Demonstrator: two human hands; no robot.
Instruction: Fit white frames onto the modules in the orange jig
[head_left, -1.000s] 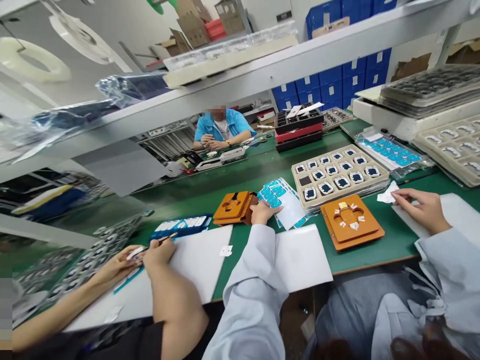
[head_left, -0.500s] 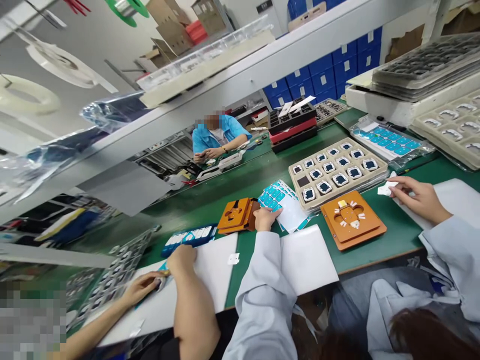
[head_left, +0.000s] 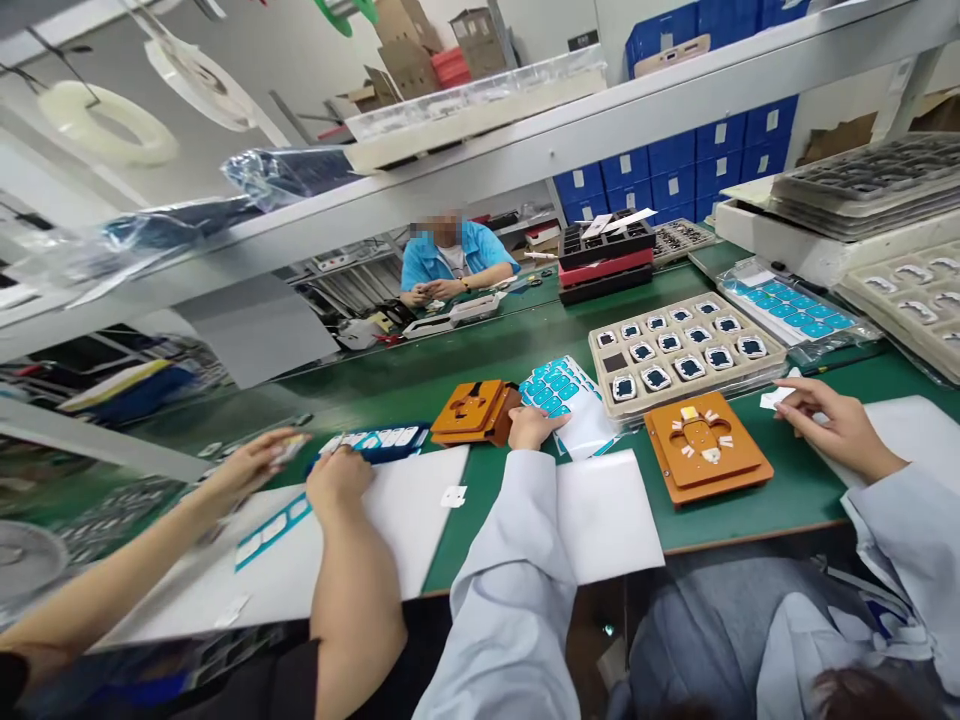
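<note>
My left hand (head_left: 531, 429) is closed, its fingers at the near edge of a fanned stack of blue-and-white sticker sheets (head_left: 553, 388). Between the thumb and fingers of my right hand (head_left: 840, 428) is a small white piece (head_left: 775, 397), held above the green table. An orange fixture (head_left: 705, 450) with a shaped recess and small white tabs lies between my hands. Behind it sits a beige tray (head_left: 679, 392) of white-framed dark parts in pockets. A second orange fixture (head_left: 472, 412) stands just left of my left hand.
A co-worker's two hands (head_left: 339, 478) work at the left, over a white board (head_left: 405, 520) with a blue sticker strip (head_left: 271, 530). Another person (head_left: 454, 262) sits across the table. A shelf beam (head_left: 480, 165) crosses overhead. Stacked trays (head_left: 870, 185) stand at the right.
My view has shifted slightly. My hands keep nearly the same places, with the white piece still in the right. A co-worker's hand has lifted off the board, uncovering the blue strip.
</note>
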